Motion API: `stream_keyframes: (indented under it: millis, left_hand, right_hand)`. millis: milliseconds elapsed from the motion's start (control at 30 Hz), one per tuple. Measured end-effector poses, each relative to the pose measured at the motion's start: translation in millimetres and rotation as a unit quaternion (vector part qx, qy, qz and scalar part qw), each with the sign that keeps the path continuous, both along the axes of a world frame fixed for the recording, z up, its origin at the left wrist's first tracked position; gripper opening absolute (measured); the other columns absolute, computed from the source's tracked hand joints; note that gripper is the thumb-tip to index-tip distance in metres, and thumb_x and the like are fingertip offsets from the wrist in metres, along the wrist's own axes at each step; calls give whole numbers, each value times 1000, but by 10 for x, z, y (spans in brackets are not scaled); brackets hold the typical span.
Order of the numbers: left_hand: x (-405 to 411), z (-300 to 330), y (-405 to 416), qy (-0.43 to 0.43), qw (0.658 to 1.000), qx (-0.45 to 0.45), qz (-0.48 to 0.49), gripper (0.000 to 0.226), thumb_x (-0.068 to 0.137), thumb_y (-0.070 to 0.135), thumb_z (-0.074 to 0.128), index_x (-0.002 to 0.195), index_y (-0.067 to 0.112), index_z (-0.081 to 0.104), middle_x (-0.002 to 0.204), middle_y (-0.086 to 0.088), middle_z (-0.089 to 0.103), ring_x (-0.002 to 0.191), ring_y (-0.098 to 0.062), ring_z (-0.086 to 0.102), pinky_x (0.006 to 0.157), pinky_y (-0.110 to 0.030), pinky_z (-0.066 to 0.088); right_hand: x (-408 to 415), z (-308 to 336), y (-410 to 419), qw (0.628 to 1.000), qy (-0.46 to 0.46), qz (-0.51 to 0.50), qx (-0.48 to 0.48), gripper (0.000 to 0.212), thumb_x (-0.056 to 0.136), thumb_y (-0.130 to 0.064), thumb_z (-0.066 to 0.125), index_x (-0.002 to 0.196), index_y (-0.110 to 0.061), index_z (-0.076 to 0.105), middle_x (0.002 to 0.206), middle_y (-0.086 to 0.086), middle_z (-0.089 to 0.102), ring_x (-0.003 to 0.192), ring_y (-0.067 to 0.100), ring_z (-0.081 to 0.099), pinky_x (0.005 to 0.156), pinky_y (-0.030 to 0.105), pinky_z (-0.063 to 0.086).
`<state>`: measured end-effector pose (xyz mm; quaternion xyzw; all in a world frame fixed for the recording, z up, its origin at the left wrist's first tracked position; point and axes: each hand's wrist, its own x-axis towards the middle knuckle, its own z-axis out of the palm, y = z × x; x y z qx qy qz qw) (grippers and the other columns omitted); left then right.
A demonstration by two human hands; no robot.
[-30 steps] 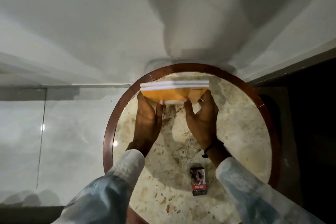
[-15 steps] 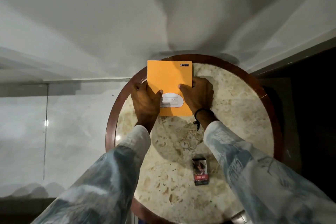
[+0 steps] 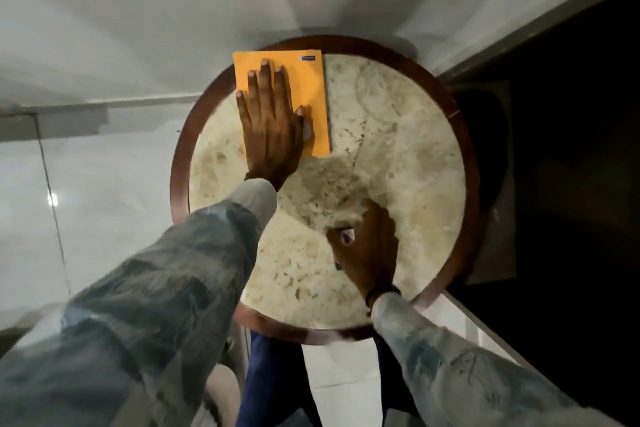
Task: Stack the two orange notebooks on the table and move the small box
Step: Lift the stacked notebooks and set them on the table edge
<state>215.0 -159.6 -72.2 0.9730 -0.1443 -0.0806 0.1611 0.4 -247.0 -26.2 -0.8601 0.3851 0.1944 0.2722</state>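
Note:
The orange notebook stack [image 3: 313, 80] lies flat at the far left of the round marble table [image 3: 398, 135]; only the top cover shows. My left hand [image 3: 272, 128] rests palm down on that cover with its fingers spread. Nearer to me, right of centre, my right hand [image 3: 370, 253] is curled over the small box [image 3: 346, 236]. The box is almost wholly hidden; a small patch of it shows between thumb and fingers.
A dark wooden rim [image 3: 180, 156] rings the table. White wall stands behind it, pale glossy floor [image 3: 104, 201] lies to the left, and a dark area [image 3: 554, 149] lies to the right. My legs are below the table's near edge.
The notebooks went from held on edge to flat on the table. My right hand left them and came back over the small box. My left hand now lies flat on the cover.

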Motion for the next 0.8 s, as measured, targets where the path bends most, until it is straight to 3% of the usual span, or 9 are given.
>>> stream_keyframes:
  millis: [100,200,433,600,800]
  left_hand:
    - [-19,-145,-75,38,997,43,-42,70,106,48,22,162,6,13,172,-17,12,160,-37,9,128,-61,11]
    - [-31,-216,-88,40,996,72,-44,72,106,50,21,162,6,10,173,-16,8,161,-36,6,129,-61,9]
    - [4,-222,-73,53,994,79,-56,73,106,51,20,162,6,5,173,-16,3,161,-37,1,128,-63,6]
    - [8,-243,-73,48,993,88,-58,74,107,51,21,162,6,2,173,-16,0,161,-37,-2,129,-63,5]
    - [-4,-282,-60,52,993,88,-59,75,107,52,21,162,8,-2,174,-14,-4,161,-35,-5,129,-61,2]
  right_hand:
    - [-298,-41,120,999,16,18,25,79,76,-45,71,143,-18,41,135,9,54,123,35,54,91,49,55]
    - [-160,-111,35,999,-22,-30,29,67,78,-32,69,140,-20,45,134,6,56,122,30,56,91,44,57]
    - [1119,-276,-692,981,-170,-97,-11,53,75,-32,69,123,-17,52,112,10,67,99,32,65,78,43,58]
    - [1788,-336,-1061,978,-187,-88,-32,55,69,-29,73,116,-17,48,108,9,70,96,31,68,75,42,60]
    - [1792,-409,-1089,979,-185,-74,-46,62,70,-30,77,122,-13,48,114,12,67,104,32,65,76,40,59]
